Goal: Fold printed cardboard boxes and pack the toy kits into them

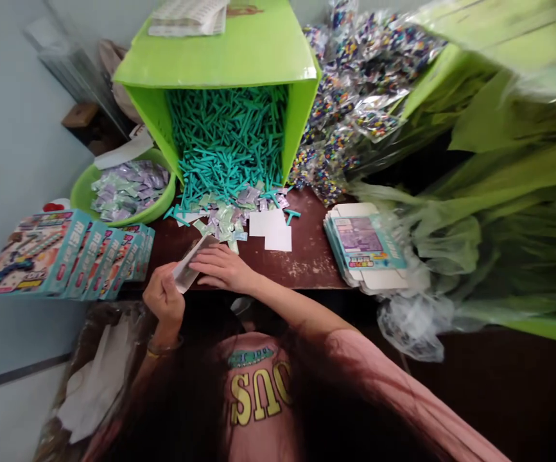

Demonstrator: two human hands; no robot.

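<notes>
Dark red table (307, 266), worn pale in patches, against a bluish wall (8, 154). On it, as landmark, a green bin (220, 61), open side facing the person, full of turquoise sticks (230, 135); on its top, printed papers (187, 18), too small to read. Before its mouth, spilled sachets (227, 218) and white cards (278, 239).

Well in front of the bin, a thin, pale folded piece (192, 264): lower end pinched in the left hand (165, 296), fingers curled narrow; upper part against the right hand (225, 266), fingers long and close together.

Left of the bin, a basin (160, 208) of lilac packets (131, 186); nearer, a row of boxes (32, 253), with white spine letters, apparently "REI", and blurred smaller print. Right of it, bags (350, 83) of multicoloured bits; nearer, flat stacked cartons (367, 247), small print illegible. Upside down in yellow on the pink shirt (259, 423): "OUS", partly covered.
</notes>
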